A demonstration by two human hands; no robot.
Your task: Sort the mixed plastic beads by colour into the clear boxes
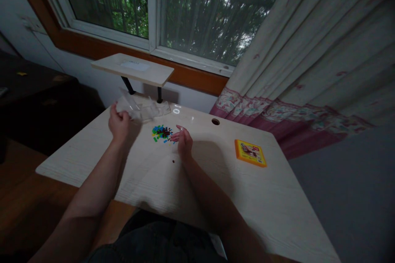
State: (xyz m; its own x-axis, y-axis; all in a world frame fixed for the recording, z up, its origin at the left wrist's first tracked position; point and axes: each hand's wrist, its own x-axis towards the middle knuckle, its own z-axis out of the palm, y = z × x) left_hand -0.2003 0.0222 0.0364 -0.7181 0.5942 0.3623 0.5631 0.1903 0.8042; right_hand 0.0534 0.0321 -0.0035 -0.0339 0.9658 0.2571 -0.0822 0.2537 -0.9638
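My left hand point(119, 123) is closed around the end of a clear plastic bag point(145, 111), holding it just above the pale wooden desk point(197, 189). A small pile of tiny coloured pieces point(161, 133) lies on the desk between my hands. Beside the pile's right edge rests my right hand point(184, 141), fingers curled and pointing toward the pieces; whether it pinches one I cannot make out. One dark piece point(173, 161) lies apart, near my right wrist.
A yellow booklet or card point(250, 153) lies on the desk to the right. A cable hole point(215, 121) is near the desk's back edge. A small raised shelf point(133, 69) stands behind the bag, under the window. A patterned curtain point(308, 70) hangs at right.
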